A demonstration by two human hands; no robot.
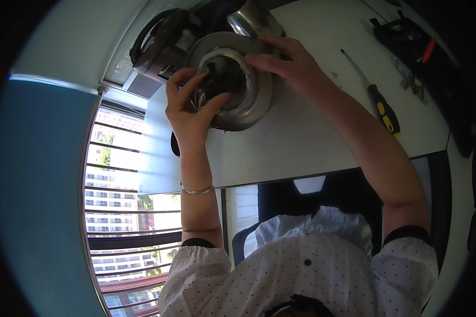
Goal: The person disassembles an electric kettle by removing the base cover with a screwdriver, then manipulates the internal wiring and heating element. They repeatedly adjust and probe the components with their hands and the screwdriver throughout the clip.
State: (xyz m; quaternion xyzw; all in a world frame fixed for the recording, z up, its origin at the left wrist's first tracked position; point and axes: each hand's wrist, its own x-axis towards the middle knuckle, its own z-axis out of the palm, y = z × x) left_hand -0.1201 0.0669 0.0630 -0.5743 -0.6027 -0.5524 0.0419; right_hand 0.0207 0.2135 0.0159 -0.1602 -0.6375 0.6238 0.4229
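A round metal appliance part (259, 108) with pale inner rings and a dark middle sits on the table, below the dark cooker-like appliance. Thin wires (200, 99) show at its left side. My left hand (190, 103) curls over that side, thumb and fingertips round a dark piece in the middle, whose kind I cannot make out. My right hand (288, 63) grips the upper right rim, its thumb on the inner ring and its other fingers reaching past the outer edge, partly hidden.
Behind stand a dark cooker-like appliance (166, 45) with a handle and a shiny metal pot (256, 20). A black and yellow screwdriver (380, 108) lies to the right on the white table (301, 142). Farther right is a black tool case (407, 37) with a red-handled tool (428, 51).
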